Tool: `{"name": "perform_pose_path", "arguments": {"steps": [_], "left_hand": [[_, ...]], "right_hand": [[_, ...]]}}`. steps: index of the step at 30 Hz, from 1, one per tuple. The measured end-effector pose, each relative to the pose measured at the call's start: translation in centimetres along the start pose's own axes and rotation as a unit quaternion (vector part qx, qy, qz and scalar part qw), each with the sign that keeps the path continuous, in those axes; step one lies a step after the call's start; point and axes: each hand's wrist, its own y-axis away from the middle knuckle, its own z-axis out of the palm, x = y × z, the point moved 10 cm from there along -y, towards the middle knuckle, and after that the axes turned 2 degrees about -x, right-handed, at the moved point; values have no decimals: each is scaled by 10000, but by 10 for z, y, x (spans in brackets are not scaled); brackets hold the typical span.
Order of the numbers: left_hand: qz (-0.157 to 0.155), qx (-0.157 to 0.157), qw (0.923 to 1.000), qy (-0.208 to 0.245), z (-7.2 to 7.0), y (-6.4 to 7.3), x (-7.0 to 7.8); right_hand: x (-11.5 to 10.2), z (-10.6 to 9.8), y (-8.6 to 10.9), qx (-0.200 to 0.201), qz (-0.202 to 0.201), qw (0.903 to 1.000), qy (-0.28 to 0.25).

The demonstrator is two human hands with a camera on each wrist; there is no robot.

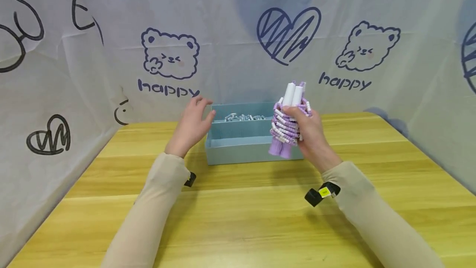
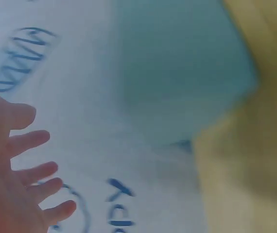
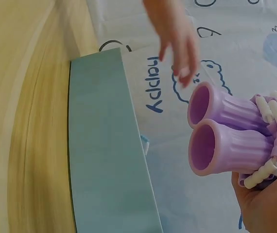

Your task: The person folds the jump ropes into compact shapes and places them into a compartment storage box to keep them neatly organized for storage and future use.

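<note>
My right hand [image 1: 312, 135] holds a bundled beaded jump rope [image 1: 284, 127], thumb across its two white-and-purple handles. White and purple beads wrap round the handles in several loops, above the front right of a light blue box [image 1: 245, 152]. In the right wrist view the handles' hollow flared purple ends [image 3: 204, 145] face the camera. My left hand [image 1: 191, 123] is raised by the box's back left corner with nothing in it, fingers spread in the left wrist view. A blue-and-white beaded strand [image 1: 243, 117] lies in the box's rear compartment.
A divider [image 1: 241, 121] splits the box into front and rear compartments. The box stands toward the back of a wooden table [image 1: 245, 210]. Behind the table hangs a white cloth [image 1: 230, 53] printed with bears and hearts, and more cloth closes off both sides.
</note>
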Motion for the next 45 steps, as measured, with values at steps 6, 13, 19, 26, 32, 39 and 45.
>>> {"name": "perform_pose_path", "arguments": {"steps": [6,13,19,26,32,39,45], "left_hand": [[-206,-787,9898,-1169,46,0,-31],[-809,-1650,9757,-1196,72,10,-47],[-817,-1876,9705,-1276,78,10,-50],[-881,-1889,9687,-1347,77,9,-49],[-896,-1917,9668,-1431,77,9,-51],[-912,-2038,9607,-1651,76,11,-48],[-1004,-1985,9617,-1603,75,12,-48]], "right_hand": [[4,0,1,-32,37,9999,135],[3,1,2,-139,84,9997,179],[6,3,0,-151,144,9993,320],[6,-7,-4,-72,253,9907,1332],[-3,-4,-9,-475,-52,9627,2664],[-11,26,-21,-863,-815,8713,4762],[18,71,-41,-1820,-1486,7156,6578]]}}
